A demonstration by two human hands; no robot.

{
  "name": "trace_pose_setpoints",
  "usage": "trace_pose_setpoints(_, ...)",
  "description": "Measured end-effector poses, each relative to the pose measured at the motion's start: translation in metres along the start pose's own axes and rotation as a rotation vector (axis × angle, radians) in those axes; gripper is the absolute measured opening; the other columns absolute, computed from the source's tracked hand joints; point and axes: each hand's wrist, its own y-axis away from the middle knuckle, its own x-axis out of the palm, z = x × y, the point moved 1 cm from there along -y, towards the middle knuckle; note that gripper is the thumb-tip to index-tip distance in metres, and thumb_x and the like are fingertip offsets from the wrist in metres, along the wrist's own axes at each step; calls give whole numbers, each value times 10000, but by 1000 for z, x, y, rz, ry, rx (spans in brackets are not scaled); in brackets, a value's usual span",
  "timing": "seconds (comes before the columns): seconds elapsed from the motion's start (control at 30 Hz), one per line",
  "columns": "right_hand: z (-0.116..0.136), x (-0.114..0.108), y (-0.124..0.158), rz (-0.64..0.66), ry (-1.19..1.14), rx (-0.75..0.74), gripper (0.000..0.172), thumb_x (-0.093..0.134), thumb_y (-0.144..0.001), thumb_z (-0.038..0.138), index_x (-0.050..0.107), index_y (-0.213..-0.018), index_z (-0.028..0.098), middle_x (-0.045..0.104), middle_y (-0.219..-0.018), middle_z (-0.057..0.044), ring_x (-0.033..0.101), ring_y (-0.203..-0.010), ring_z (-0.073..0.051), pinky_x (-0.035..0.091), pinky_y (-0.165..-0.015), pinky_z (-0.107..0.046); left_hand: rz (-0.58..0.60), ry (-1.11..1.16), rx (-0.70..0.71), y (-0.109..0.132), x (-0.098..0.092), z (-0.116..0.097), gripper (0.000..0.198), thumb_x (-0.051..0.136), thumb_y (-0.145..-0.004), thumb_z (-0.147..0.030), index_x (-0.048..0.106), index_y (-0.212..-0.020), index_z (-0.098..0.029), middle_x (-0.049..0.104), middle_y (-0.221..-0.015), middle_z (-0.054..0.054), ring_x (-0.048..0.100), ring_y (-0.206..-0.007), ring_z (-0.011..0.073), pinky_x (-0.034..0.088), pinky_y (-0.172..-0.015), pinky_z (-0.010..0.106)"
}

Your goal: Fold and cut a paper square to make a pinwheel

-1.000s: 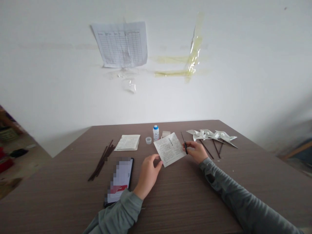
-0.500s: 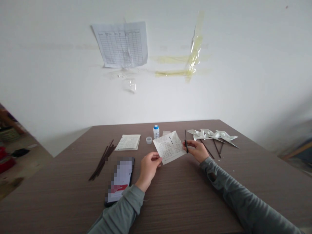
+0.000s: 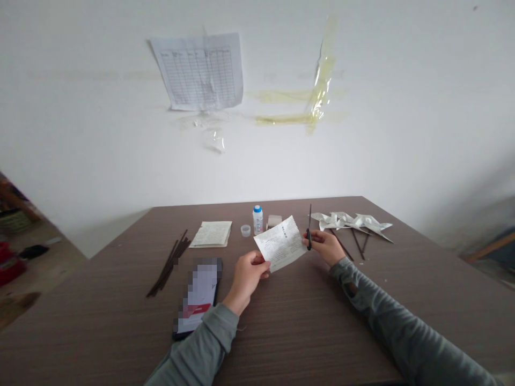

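Observation:
A square of printed paper [image 3: 280,244] is tilted up above the table between my hands. My left hand [image 3: 248,276] pinches its lower left corner. In my right hand [image 3: 326,246] is a pair of dark scissors [image 3: 309,230], blades pointing up and away; those fingertips are also at the paper's right edge. Behind the paper stand a white bottle with a blue cap [image 3: 258,220], a small clear cup [image 3: 245,231] and a roll of tape [image 3: 274,220], partly hidden. Paper pinwheels [image 3: 348,221] on brown sticks lie just beyond my right hand.
A stack of printed paper squares [image 3: 211,235] lies left of the cup. Several loose brown sticks [image 3: 169,265] are further left. A phone [image 3: 197,300] lies beside my left forearm. The table [image 3: 306,332] meets a white wall with a taped-up sheet [image 3: 201,72].
The paper has tilted and shifted slightly, showing more of the tape roll behind it. The scissors have turned a little in my right hand, their blades reaching higher. My left hand edges right.

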Motion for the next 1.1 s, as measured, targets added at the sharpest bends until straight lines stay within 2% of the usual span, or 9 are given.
trace_pose_setpoints(0.17,-1,-5,1,-38,59,126,692,1228,-474,754,888,-832,269,975,-926,-151,933,-956,-404,795,-929,-538,-4,34,-27,1,-3,-3,258,1083,-779,-20,901,-759,-201,927,-854,64,868,-803,227,642,-624,236)
trace_pose_setpoints(0.33,1,-14,3,-60,182,104,609,1090,-697,825,884,-839,270,977,-943,-171,945,-1031,-424,779,-1009,-563,1,110,-61,2,-5,-4,273,1105,-759,-19,890,-776,-186,927,-865,77,863,-779,214,681,-655,250)
trace_pose_setpoints(0.4,1,-17,6,-48,224,101,587,1074,-745,820,861,-814,277,966,-910,-159,942,-1001,-411,777,-991,-558,-3,153,-68,2,-6,-3,300,1130,-746,-38,869,-763,-185,912,-840,72,857,-761,210,706,-675,263)
trace_pose_setpoints(0.5,-1,-15,12,-45,256,119,601,1162,-662,743,754,-734,308,920,-806,-117,925,-898,-396,782,-919,-558,-25,199,-63,2,-8,-1,330,1164,-735,-61,860,-769,-185,896,-829,63,851,-752,207,734,-703,283)
trace_pose_setpoints(0.6,-2,-7,20,-64,263,118,685,1230,-525,664,668,-727,329,890,-767,-81,899,-834,-381,775,-848,-543,-56,240,-49,0,-11,1,368,1183,-739,-78,832,-751,-189,873,-814,53,846,-748,205,754,-739,301)
trace_pose_setpoints(0.67,0,1,26,-20,203,121,694,1230,-509,640,697,-823,326,903,-790,-56,894,-824,-361,764,-811,-508,-77,272,-34,0,-12,1,381,1184,-753,-89,818,-751,-196,870,-820,45,846,-758,201,768,-775,312)
trace_pose_setpoints(0.77,4,17,37,107,169,119,633,1165,-628,648,812,-1018,296,891,-769,-11,871,-771,-316,748,-807,-473,-110,319,-12,-1,-13,0,348,1165,-784,-102,835,-806,-210,894,-859,38,860,-795,199,779,-818,314)
trace_pose_setpoints(0.9,7,36,55,215,107,126,543,1028,-802,680,885,-1104,252,933,-846,-68,917,-833,-336,759,-853,-489,-161,382,10,-2,-12,-1,328,1157,-784,-135,850,-869,-216,912,-877,32,872,-799,199,767,-809,306)
trace_pose_setpoints(1.1,9,56,78,306,30,159,627,1064,-824,774,884,-1097,239,928,-850,-91,895,-762,-316,757,-806,-471,-224,471,49,-4,-11,-3,398,1207,-712,-193,868,-920,-186,897,-844,20,872,-775,200,755,-818,326)
